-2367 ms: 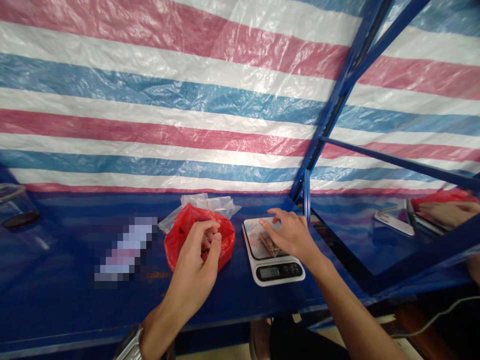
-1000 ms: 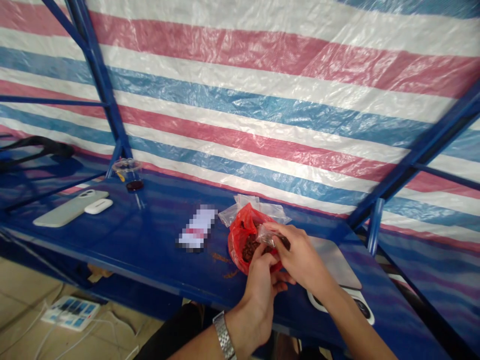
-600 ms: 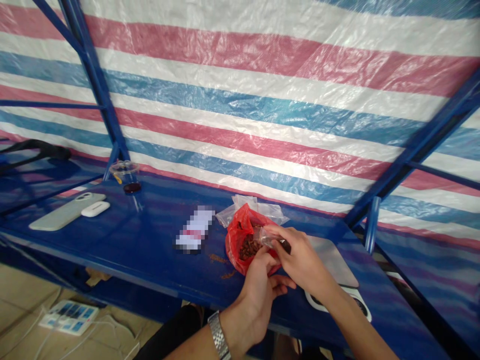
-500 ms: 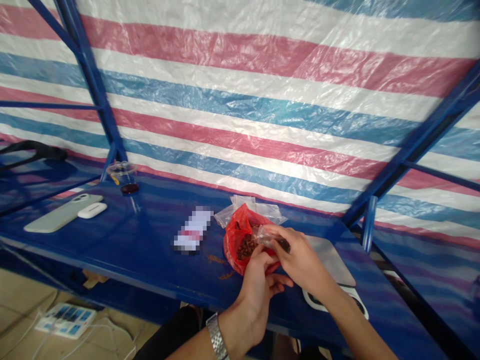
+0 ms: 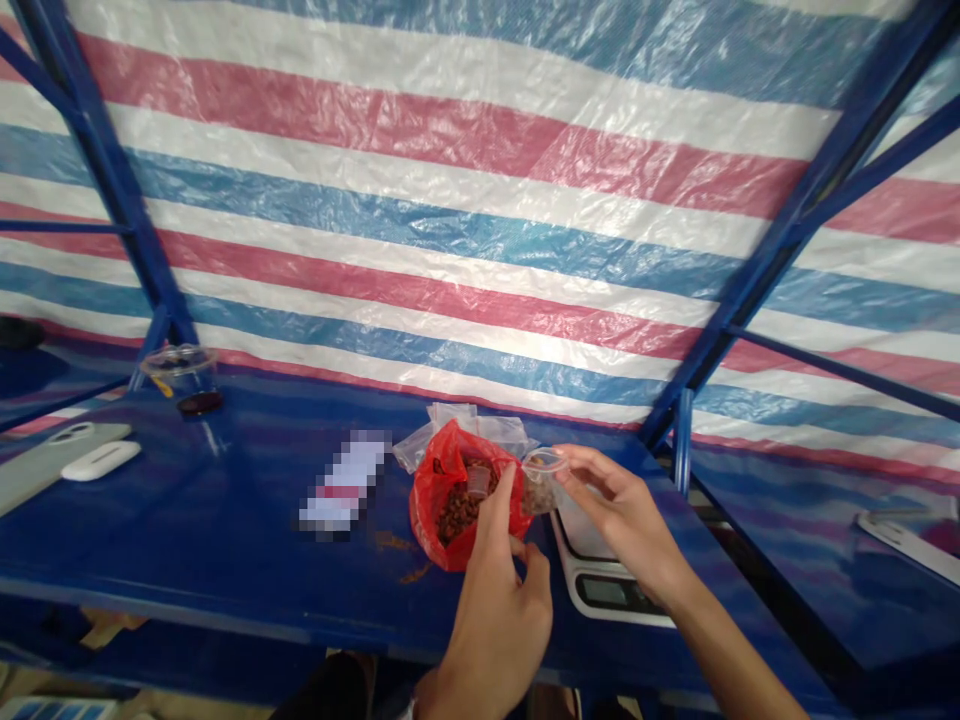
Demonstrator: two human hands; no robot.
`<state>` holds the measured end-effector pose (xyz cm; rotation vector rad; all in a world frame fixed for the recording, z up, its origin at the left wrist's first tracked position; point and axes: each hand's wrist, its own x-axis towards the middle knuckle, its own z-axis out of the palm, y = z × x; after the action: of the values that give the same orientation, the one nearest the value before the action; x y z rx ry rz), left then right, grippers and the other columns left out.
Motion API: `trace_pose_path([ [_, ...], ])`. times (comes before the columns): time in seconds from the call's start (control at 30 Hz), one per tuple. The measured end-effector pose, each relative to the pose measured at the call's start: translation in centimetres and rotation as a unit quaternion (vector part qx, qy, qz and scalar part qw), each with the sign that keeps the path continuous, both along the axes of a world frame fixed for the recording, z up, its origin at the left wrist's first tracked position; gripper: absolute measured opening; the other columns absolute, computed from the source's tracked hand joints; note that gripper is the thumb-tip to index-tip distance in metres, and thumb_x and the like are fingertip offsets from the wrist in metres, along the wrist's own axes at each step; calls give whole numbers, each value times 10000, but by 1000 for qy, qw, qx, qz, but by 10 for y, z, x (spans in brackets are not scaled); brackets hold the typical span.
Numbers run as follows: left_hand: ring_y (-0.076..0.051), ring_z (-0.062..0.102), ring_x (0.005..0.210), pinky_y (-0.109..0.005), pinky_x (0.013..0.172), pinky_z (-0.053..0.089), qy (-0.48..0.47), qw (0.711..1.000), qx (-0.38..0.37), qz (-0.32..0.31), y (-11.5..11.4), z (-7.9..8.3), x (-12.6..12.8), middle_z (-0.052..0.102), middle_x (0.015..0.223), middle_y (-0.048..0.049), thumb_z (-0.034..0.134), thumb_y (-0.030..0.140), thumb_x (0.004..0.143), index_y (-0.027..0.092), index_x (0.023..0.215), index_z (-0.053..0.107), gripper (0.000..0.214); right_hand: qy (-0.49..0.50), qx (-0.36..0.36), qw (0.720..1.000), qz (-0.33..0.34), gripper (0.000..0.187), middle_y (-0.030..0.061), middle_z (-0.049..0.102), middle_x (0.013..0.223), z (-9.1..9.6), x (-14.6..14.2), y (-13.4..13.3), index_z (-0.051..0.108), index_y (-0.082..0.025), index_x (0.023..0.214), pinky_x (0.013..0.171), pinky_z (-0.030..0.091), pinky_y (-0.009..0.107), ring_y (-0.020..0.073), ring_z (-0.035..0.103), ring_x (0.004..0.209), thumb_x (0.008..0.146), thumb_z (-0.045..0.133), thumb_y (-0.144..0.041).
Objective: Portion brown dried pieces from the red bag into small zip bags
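Note:
A red plastic bag stands with its mouth open, holding brown pellet-like pieces. On the pieces sits a small clear plastic cup. My left hand reaches over the bag's near right rim; its upper finger stretches up beside the cup and its other fingers bend loosely apart. Whether that fingertip touches the cup is unclear. To the right, my right hand pinches the top of a small clear zip bag with some brown pieces inside. Beneath that hand lies a white kitchen scale, partly covered.
Flat clear bags lie behind the red bag. Leftward are a pixelated phone-like object, a clear cup with dark liquid, a white case and a pale phone. Blue posts and a striped sheet stand behind.
My hands have moved apart: the right has carried the zip bag rightward, while the left has turned toward the clear cup. The view has swung right, showing more of the scale.

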<state>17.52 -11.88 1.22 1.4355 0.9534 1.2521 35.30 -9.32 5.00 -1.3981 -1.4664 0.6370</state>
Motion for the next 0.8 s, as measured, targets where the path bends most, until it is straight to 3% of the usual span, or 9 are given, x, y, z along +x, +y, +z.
trace_pose_path([
  [0.07, -219, 670, 958, -403, 971, 545, 33, 999, 5, -6, -3, 3, 1, 675, 1150, -109, 536, 187, 890, 248, 1586, 379, 717, -19, -32, 999, -5, 500, 83, 787, 1140, -4, 27, -1, 687, -224, 1287, 987, 547, 431, 277, 725, 1055, 897, 657, -537],
  [0.17, -218, 658, 911, -427, 1001, 521, 73, 997, -8, -14, -6, 4, 3, 657, 1025, -86, 512, 191, 903, 213, 1586, 374, 697, -100, -70, 992, -3, 469, 97, 798, 1087, -17, 64, -1, 694, -197, 1282, 953, 556, 453, 286, 740, 999, 911, 610, -469],
  [0.27, -228, 645, 877, -443, 970, 523, 98, 995, -16, -19, -6, 2, 5, 629, 929, -63, 513, 194, 897, 194, 1559, 406, 671, -210, -49, 975, -59, 430, 123, 786, 1091, -32, 85, 2, 709, -182, 1261, 948, 541, 470, 286, 734, 964, 928, 539, -394],
  [0.43, -206, 632, 847, -409, 870, 536, 122, 992, -16, -28, -4, -1, 6, 621, 1081, -92, 494, 199, 912, 219, 1523, 428, 615, -315, 26, 940, -128, 451, 124, 740, 1194, -44, 90, 7, 665, -207, 1332, 1001, 491, 526, 312, 689, 1093, 940, 508, -366],
  [0.6, -191, 629, 811, -376, 802, 534, 118, 993, -8, -23, -2, 1, 3, 622, 1099, -84, 528, 203, 890, 232, 1459, 490, 571, -273, 80, 941, -185, 394, 111, 747, 1166, -36, 93, 4, 692, -232, 1263, 1013, 489, 497, 289, 685, 1104, 987, 471, -406],
  [0.8, -210, 628, 873, -392, 847, 518, 119, 993, -1, -10, 1, -2, 1, 621, 1079, -78, 522, 236, 877, 231, 1417, 519, 541, -239, 113, 945, -192, 339, 99, 757, 1157, -26, 86, -1, 735, -233, 1136, 1017, 479, 449, 269, 684, 1099, 999, 487, -419],
])
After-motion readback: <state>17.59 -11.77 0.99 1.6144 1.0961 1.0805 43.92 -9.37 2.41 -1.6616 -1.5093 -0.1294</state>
